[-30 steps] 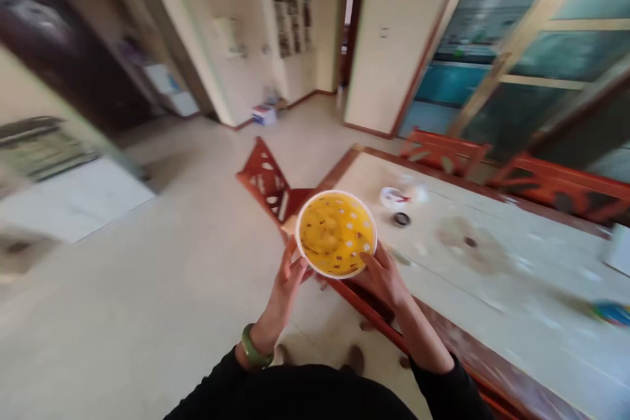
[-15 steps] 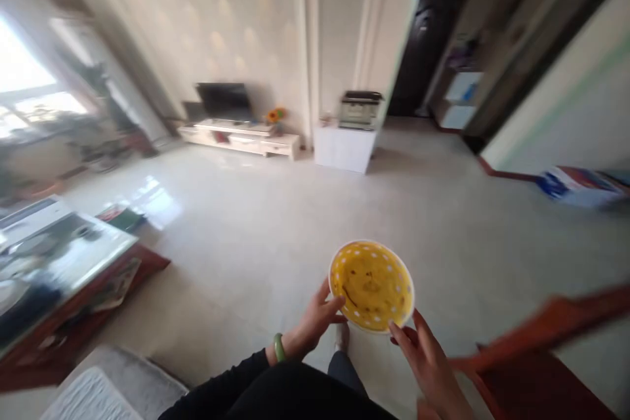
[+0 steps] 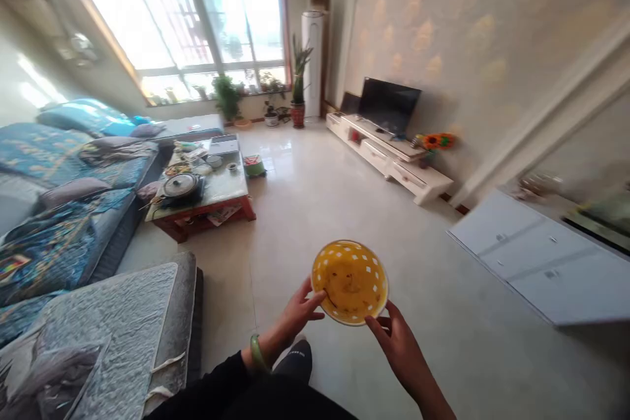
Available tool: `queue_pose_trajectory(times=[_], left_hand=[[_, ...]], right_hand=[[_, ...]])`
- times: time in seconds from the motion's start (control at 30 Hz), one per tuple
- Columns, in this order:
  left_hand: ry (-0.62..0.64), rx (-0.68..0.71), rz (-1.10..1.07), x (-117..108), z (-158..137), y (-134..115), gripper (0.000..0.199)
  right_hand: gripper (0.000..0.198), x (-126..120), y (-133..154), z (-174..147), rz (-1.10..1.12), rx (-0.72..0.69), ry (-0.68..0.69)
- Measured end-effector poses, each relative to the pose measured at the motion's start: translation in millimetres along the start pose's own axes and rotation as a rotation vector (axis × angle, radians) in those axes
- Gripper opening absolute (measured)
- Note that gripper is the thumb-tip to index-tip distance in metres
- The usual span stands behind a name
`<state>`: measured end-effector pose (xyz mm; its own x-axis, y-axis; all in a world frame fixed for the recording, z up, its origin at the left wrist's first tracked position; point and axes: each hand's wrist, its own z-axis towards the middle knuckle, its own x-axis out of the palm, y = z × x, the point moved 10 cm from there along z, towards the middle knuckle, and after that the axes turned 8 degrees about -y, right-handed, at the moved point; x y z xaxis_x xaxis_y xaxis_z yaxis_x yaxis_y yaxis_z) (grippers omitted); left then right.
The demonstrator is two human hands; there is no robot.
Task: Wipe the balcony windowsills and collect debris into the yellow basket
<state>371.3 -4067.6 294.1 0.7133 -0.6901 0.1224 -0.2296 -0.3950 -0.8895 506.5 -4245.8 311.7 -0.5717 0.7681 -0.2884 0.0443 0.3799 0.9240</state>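
A yellow bowl [image 3: 348, 281] with white spots and a pale rim is held out in front of me, above the floor. Some liquid or residue with dark bits shows inside it. My left hand [image 3: 299, 315], a green bangle on its wrist, grips the bowl's left edge with the thumb over the rim. At the lower right edge, my right hand [image 3: 394, 335] pinches the rim, its thumb on top. The fingers beneath the bowl are partly hidden.
Ahead on the left is a low table [image 3: 224, 193] with a lidded pan [image 3: 180, 186] and dishes. Sofas [image 3: 118, 315] line the left. A TV stand [image 3: 378, 151] runs along the wall, with white cabinets [image 3: 536, 256] at right. One foot [image 3: 295, 361] shows below the bowl.
My view has turned left, bringing the window, sofas and low table into sight while the doorway and red chair left it. Both hands still hold the bowl.
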Motion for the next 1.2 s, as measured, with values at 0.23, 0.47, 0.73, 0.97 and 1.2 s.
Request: queue_pose_trajectory(times=[0.23, 0.47, 0.73, 0.97, 1.2], left_hand=[[-0.365, 0.056, -0.17, -93.1, 163.8, -89.6, 0.074], [-0.284, 0.16, -0.076, -87.5, 355.7, -224.0, 0.077], [-0.249, 0.156, -0.105, -69.2, 614.7, -333.8, 0.084], [-0.548, 0.206, -0.204, -154.8, 765.1, -451.1, 0.081], [-0.705, 0.279, -0.223, -252.1, 924.9, -539.6, 0.079]], right_hand=[[0.082, 139.2, 94.7, 223.8, 0.047, -0.129, 0.295], [0.077, 165.7, 165.0, 421.7, 0.09, -0.119, 0.256], [0.078, 188.8, 239.0, 689.5, 0.112, -0.118, 0.176], [0.075, 314.1, 361.5, 890.2, 0.05, -0.132, 0.496], [0.08, 462.3, 455.3, 1072.8, 0.035, -0.176, 0.686]])
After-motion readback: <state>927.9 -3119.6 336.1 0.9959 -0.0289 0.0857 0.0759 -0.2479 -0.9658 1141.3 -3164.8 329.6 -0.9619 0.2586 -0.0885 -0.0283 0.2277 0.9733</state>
